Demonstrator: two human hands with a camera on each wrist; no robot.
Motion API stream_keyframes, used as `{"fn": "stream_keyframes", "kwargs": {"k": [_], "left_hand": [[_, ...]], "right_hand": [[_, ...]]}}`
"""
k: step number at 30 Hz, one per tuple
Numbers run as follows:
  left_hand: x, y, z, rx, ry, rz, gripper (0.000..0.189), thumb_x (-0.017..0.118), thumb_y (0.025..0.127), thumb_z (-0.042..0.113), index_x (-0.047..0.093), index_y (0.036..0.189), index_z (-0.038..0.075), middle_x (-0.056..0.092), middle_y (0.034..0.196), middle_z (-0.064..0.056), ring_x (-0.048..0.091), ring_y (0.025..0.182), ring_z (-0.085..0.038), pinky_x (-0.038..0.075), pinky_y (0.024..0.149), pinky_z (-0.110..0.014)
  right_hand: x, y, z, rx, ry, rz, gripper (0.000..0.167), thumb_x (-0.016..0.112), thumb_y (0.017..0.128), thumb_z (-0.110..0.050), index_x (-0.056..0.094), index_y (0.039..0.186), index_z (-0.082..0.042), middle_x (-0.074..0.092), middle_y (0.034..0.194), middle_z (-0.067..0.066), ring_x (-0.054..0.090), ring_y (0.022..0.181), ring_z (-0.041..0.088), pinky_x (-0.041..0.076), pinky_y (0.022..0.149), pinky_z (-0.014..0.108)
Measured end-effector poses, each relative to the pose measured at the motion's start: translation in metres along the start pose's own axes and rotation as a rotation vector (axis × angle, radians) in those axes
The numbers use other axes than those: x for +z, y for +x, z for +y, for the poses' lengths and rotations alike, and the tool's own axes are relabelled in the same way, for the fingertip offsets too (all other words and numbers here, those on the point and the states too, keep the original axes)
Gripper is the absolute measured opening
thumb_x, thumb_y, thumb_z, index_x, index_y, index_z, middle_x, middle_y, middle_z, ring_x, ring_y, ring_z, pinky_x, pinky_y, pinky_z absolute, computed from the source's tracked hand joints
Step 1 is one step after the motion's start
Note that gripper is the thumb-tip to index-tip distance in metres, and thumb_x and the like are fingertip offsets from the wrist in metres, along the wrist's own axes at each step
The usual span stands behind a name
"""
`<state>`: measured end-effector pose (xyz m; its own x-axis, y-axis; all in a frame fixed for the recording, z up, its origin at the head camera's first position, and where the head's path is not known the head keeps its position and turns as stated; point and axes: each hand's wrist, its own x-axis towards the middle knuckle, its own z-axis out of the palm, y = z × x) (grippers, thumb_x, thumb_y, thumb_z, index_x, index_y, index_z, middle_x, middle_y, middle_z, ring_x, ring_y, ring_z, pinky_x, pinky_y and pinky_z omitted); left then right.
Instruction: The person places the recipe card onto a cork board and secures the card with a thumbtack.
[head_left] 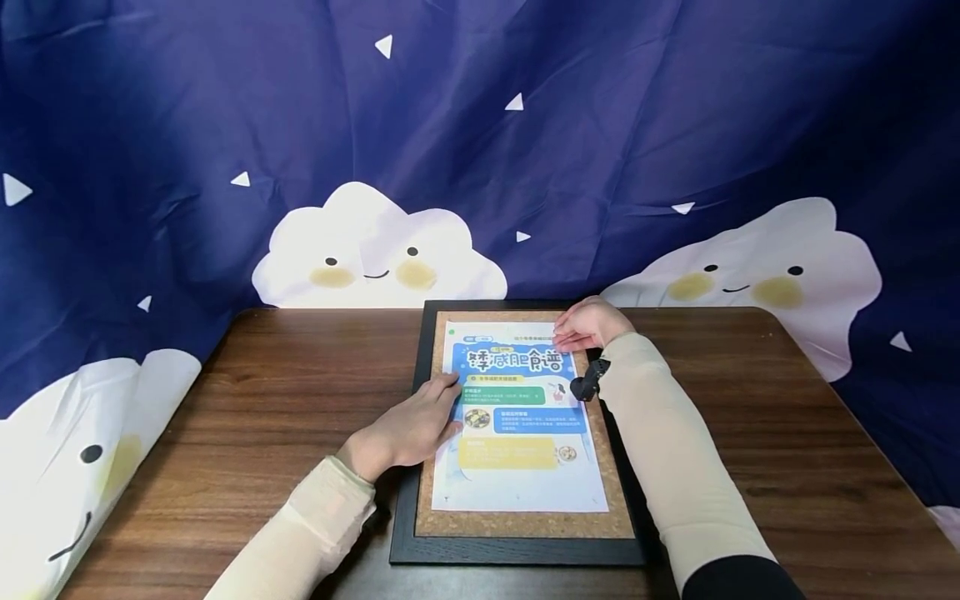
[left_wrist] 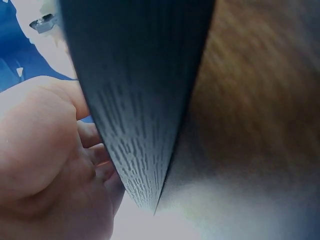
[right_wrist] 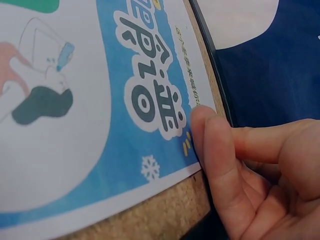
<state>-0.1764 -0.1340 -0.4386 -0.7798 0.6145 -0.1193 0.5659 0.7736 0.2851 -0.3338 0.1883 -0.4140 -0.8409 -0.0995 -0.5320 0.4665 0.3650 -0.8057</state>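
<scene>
A printed paper poster [head_left: 517, 492] with blue, green and yellow panels lies on a corkboard [head_left: 525, 525] in a black wooden frame. My left hand [head_left: 412, 421] reaches across the frame's left side, its fingers lying over the poster's left edge. In the left wrist view the frame's dark side [left_wrist: 135, 120] stands beside the palm. My right hand [head_left: 588, 325] is at the poster's upper right corner. The right wrist view shows its bent fingers [right_wrist: 222, 150] and thumb close together over that corner, hiding whatever lies between. A green spot [head_left: 452, 332] marks the upper left corner.
The board lies on a dark brown wooden table [head_left: 322, 367]. Behind the table hangs a navy cloth [head_left: 480, 150] with smiling clouds and white triangles. A small black device [head_left: 590, 381] is at the right wrist, above the board's right side.
</scene>
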Motion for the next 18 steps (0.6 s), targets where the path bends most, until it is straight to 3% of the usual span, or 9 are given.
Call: {"fn": "stream_keyframes", "kwargs": {"k": [5, 10, 18], "left_hand": [[-0.0016, -0.0018, -0.003, -0.001, 0.009, 0.0, 0.061, 0.051, 0.116, 0.025, 0.036, 0.161, -0.014, 0.026, 0.174, -0.029, 0.026, 0.164, -0.042, 0.03, 0.132, -0.052], [-0.0015, -0.0045, -0.0053, -0.014, 0.0, -0.005, 0.061, 0.05, 0.116, 0.025, 0.035, 0.161, -0.013, 0.025, 0.175, -0.028, 0.025, 0.165, -0.041, 0.029, 0.133, -0.051], [0.0049, -0.0045, -0.0083, 0.019, -0.044, 0.026, 0.063, 0.05, 0.117, 0.029, 0.035, 0.161, -0.015, 0.025, 0.174, -0.031, 0.024, 0.165, -0.044, 0.028, 0.133, -0.053]], "right_hand": [[0.0036, 0.0046, -0.0008, 0.011, 0.002, 0.011, 0.024, 0.065, 0.102, 0.007, 0.059, 0.125, 0.01, 0.075, 0.079, 0.009, 0.076, 0.07, 0.015, 0.066, 0.074, 0.028], [0.0065, 0.0069, -0.0036, 0.021, -0.014, 0.001, 0.031, 0.066, 0.103, 0.005, 0.057, 0.132, 0.011, 0.074, 0.076, 0.007, 0.075, 0.068, 0.013, 0.066, 0.072, 0.026], [0.0031, 0.0034, -0.0006, 0.02, -0.112, 0.001, 0.027, 0.068, 0.105, -0.004, 0.062, 0.13, 0.007, 0.075, 0.074, 0.004, 0.073, 0.064, 0.01, 0.064, 0.065, 0.024]]}}
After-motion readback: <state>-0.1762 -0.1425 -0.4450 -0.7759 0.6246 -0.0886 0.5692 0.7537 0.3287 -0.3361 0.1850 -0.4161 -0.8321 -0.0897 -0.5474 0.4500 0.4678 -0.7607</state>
